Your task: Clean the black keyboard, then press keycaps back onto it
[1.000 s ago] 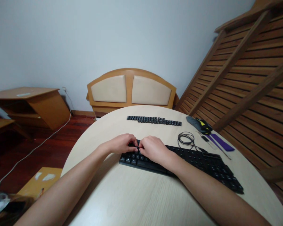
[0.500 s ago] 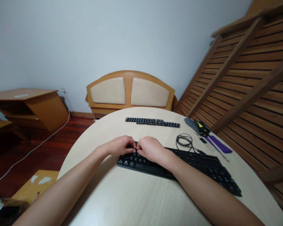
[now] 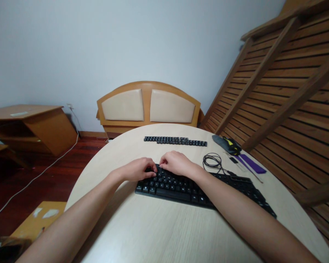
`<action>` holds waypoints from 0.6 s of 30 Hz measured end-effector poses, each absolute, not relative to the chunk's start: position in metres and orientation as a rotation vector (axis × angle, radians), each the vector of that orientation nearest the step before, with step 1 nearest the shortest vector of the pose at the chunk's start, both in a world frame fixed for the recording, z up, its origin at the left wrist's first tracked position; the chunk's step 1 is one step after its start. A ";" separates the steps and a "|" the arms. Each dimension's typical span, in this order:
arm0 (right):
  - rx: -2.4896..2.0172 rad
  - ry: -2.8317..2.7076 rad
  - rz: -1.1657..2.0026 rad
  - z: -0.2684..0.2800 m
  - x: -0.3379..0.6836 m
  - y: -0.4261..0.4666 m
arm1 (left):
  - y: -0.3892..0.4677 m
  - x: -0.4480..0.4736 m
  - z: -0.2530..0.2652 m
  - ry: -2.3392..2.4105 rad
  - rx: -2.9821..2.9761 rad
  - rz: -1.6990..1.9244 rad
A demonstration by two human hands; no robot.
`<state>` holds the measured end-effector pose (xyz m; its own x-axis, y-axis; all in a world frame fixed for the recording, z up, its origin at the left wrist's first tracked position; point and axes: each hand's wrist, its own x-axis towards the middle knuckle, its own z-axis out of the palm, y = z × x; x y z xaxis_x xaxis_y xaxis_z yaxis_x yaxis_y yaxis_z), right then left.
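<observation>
A black keyboard [image 3: 175, 194] lies on the round pale wooden table [image 3: 153, 226], slanting down to the right. My left hand [image 3: 138, 170] rests at its upper left part, thumb and fingers bent together over the keys. Close beside it, my right hand [image 3: 178, 163] is at the keyboard's back edge with its fingertips pinched downward. Whatever lies between either hand's fingertips is too small or hidden to make out. Behind the hands, loose black keycaps [image 3: 168, 140] form rows on the table. My right forearm covers part of the keyboard.
A coiled black cable [image 3: 212, 160] lies behind the keyboard. To the right are a grey, black and yellow item [image 3: 228, 145], a purple strip [image 3: 252, 163] and thin tools. Slatted wooden panels [image 3: 285, 98] lean on the right; a padded headboard [image 3: 148, 106] stands behind the table.
My right hand has moved back toward the keyboard's rear edge, uncovering more keys. My left hand stays nearly in place. The view has shifted slightly.
</observation>
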<state>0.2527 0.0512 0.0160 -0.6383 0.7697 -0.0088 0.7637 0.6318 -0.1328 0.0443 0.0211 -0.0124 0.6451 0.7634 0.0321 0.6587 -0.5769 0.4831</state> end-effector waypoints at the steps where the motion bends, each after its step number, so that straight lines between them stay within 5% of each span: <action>1: -1.354 -2.771 0.158 0.014 0.252 0.059 | 0.021 0.045 -0.012 1.119 2.429 0.328; 18: -1.466 -2.630 -0.279 -0.020 0.206 0.161 | 0.023 0.043 -0.014 1.110 2.385 0.336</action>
<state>0.2059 0.1606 -0.0201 -0.5245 0.8296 0.1915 0.8513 0.5145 0.1026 0.0429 0.0229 -0.0142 0.6401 0.7681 0.0176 0.6489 -0.5528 0.5229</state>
